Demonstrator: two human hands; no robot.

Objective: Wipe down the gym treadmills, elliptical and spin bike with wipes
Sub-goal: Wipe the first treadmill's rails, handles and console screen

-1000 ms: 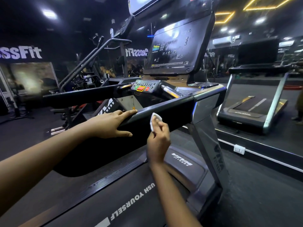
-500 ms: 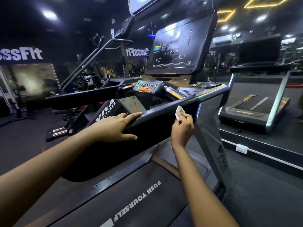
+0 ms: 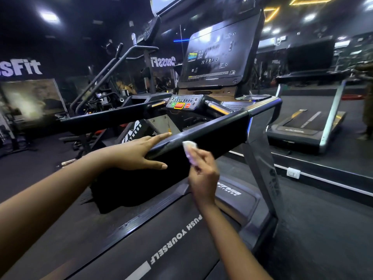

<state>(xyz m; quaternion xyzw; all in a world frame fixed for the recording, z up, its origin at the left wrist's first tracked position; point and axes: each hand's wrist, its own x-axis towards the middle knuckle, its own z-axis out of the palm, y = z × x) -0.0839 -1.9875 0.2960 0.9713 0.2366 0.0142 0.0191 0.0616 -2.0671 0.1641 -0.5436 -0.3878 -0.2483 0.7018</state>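
The left hand [image 3: 137,153] lies flat on the near end of the treadmill's right handrail [image 3: 220,129], fingers straight along its top and thumb stretched along its side face, gripping nothing. Just beside it, farther along the handrail, the right hand [image 3: 203,170] pinches a small white wipe [image 3: 189,147] in curled fingers. The wipe, slightly blurred, is pressed against the handrail's black side face, just below its top edge. Beyond the handrail's far end stand the button panel [image 3: 183,103] and, above it, the tilted console screen [image 3: 218,57]. Below the handrail runs the belt [image 3: 161,249] printed "PUSH YOURSELF". Well to the right of the handrail stands another treadmill [image 3: 308,126].
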